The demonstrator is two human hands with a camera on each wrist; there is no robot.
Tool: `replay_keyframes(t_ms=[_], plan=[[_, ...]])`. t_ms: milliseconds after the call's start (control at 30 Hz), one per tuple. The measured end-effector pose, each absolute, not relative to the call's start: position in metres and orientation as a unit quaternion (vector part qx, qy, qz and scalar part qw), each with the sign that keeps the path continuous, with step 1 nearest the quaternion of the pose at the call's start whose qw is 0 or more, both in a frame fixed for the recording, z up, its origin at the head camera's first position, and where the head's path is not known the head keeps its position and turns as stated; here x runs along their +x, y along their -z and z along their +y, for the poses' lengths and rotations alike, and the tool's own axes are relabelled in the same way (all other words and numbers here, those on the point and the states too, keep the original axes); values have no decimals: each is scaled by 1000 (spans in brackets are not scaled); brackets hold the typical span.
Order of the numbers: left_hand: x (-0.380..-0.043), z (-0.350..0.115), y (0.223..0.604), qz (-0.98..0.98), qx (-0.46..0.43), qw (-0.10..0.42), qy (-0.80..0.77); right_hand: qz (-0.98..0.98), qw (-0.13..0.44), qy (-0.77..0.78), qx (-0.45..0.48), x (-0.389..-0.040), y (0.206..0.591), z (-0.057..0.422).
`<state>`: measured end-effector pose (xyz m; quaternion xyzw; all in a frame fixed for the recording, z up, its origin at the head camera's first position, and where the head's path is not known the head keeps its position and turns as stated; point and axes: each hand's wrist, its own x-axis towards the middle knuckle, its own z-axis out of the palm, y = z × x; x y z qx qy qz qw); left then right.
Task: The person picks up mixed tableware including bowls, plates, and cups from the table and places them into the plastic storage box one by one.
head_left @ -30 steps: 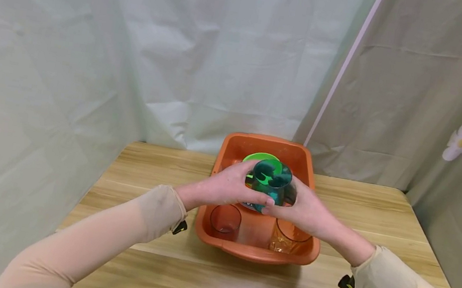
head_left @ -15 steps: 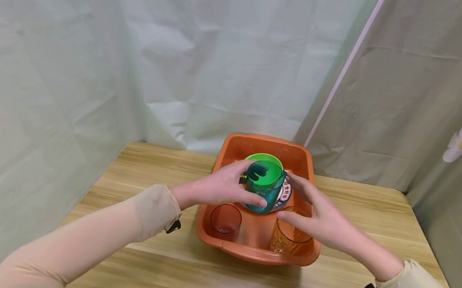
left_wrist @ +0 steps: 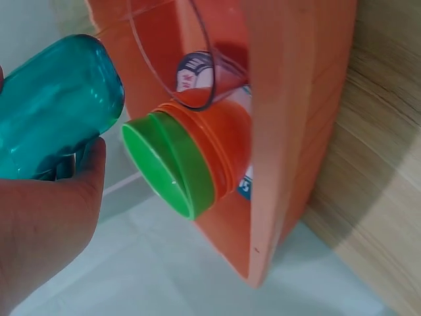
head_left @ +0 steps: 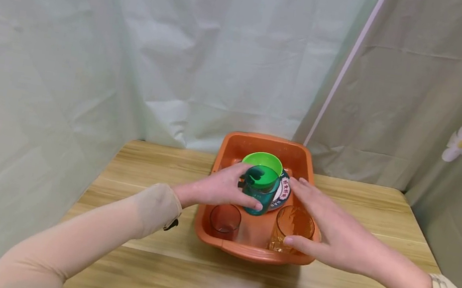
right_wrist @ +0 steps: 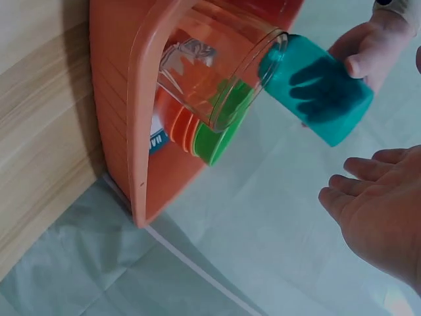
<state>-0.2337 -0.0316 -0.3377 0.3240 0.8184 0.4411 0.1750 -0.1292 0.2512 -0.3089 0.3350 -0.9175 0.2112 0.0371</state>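
My left hand (head_left: pixel 219 187) grips a teal see-through cup (head_left: pixel 265 200) from its left side and holds it upright over an orange basin (head_left: pixel 247 251). In the left wrist view, the cup (left_wrist: pixel 62 102) hangs apart from the green bowl below. My right hand (head_left: pixel 341 234) holds nothing, its fingers extended and thumb spread. It hovers over the basin's right side, overlapping an amber glass (head_left: pixel 288 223) in the head view. A clear glass (head_left: pixel 224 221) stands in the basin's near left corner.
Behind the cup, a green bowl (head_left: pixel 262 159) sits on orange bowls (left_wrist: pixel 230 128), with a printed plate (head_left: pixel 284 190) under them in the basin. The basin stands on a wooden table (head_left: pixel 140 255). Pale curtains (head_left: pixel 225 62) close off the back and sides.
My right hand has let go of the teal cup and moved right and toward me, over the amber glass. My left hand keeps the cup, which has shifted slightly left.
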Motion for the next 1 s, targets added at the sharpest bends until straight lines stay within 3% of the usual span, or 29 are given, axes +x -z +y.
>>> replay_keyframes(t_ms=[333, 1000], plan=[[-238, -26, 351, 861, 299, 172, -373, -921, 35, -147, 358, -118, 311, 250], [-250, -16, 378, 850, 353, 188, -343, -907, 31, -76, 414, -113, 328, 242]])
